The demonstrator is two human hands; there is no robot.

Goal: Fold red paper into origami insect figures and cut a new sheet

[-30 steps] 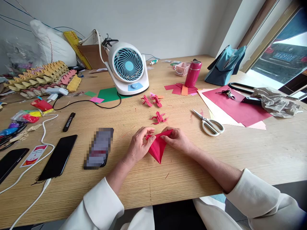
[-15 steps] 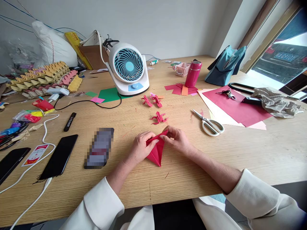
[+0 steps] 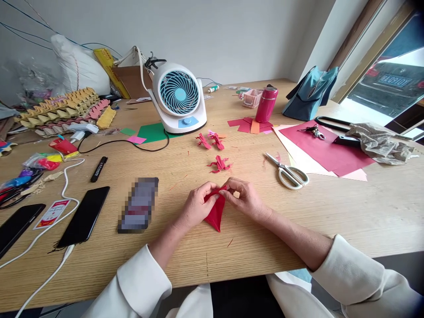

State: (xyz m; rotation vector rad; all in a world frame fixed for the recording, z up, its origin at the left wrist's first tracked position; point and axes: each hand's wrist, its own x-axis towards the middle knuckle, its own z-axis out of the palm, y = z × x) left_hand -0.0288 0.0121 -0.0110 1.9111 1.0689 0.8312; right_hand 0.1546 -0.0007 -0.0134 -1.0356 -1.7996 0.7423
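Compared with a second ago, the left hand (image 3: 198,204) sits about where it was, the red paper (image 3: 216,215) shows a narrower shape, and the right hand (image 3: 247,199) is closer to the left. The corner that stuck up past the right fingers is now tucked in between the hands.

The paper is folded, with a thicker creased edge across the top and a point hanging down toward the person (its upper part is mostly hidden by the hands). It is just above or on the table (image 3: 185,274), near the front edge; which of the two is hard to tell.

The left fingers are closed on its upper left side, thumb on top. The right fingers pinch its upper right end, the thumb tip near the left thumb. Both forearms slant inward from white sleeves.

Around them, left to right, lie a black phone (image 3: 85,216), a marker (image 3: 99,169), a fan (image 3: 179,95), three small folded red figures (image 3: 219,164) and scissors (image 3: 289,172).
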